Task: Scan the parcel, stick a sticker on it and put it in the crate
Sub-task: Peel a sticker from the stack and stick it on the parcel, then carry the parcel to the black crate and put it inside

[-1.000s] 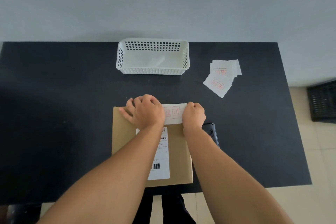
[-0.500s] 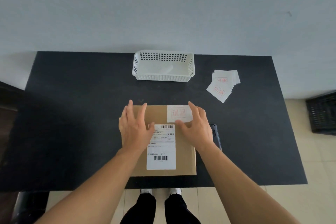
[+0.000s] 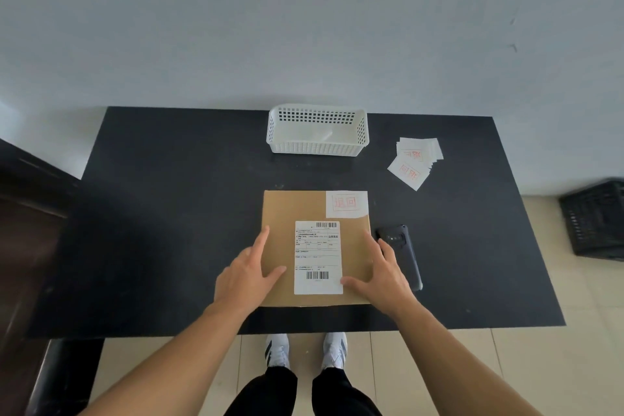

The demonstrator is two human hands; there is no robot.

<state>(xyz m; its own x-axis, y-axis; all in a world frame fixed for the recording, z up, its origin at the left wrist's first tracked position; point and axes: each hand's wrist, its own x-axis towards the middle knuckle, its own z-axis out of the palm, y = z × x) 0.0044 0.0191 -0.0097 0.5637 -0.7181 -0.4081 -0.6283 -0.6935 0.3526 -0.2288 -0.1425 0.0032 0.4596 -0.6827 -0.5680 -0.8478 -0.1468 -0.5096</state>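
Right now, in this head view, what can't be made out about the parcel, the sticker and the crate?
- Shipping label: print too small to read.
- Parcel near corners: covered by the left hand and right hand.
- Black crate: cut off by the right edge.
- White basket: pale shape inside, too blurred to identify.

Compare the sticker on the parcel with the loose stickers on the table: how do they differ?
The sticker on the parcel lies flat and square at the parcel's far right corner; the loose stickers sit fanned and skewed on the table. It is a single one; they are an overlapping pile. All are white with red print.
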